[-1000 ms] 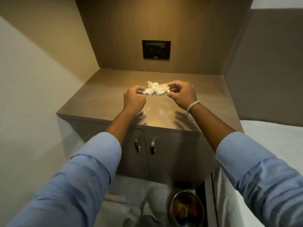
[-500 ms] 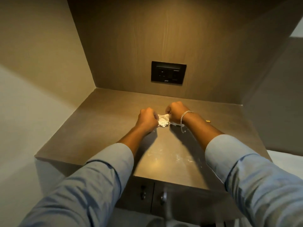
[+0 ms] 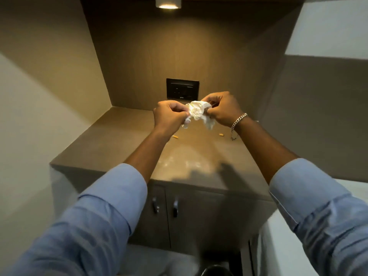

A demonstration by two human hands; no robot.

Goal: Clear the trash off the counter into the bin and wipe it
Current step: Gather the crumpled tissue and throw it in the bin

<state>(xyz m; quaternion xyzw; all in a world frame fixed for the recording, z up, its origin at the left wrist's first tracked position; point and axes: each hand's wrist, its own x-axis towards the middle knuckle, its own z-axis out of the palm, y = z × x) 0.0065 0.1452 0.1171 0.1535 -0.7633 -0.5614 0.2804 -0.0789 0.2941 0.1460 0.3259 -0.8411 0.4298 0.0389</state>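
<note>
The crumpled tissue point(image 3: 197, 113) hangs in the air above the far half of the bench point(image 3: 111, 148), pinched from both sides. The left hand point(image 3: 169, 116) is closed on its left edge; the right hand point(image 3: 224, 108) is closed on its right edge. Below them lie two small orange scraps point(image 3: 175, 137) point(image 3: 221, 134), and pale smears point(image 3: 179, 162) nearer. If the hands pull apart too hard, the tissue could tear and drop bits. The bin point(image 3: 217, 270) sits near, on the floor.

place: home/hotel room nook | evidence: built-in counter point(image 3: 123, 148), cabinet doors point(image 3: 179, 220), wall socket point(image 3: 182, 89), downlight point(image 3: 168, 3)
</note>
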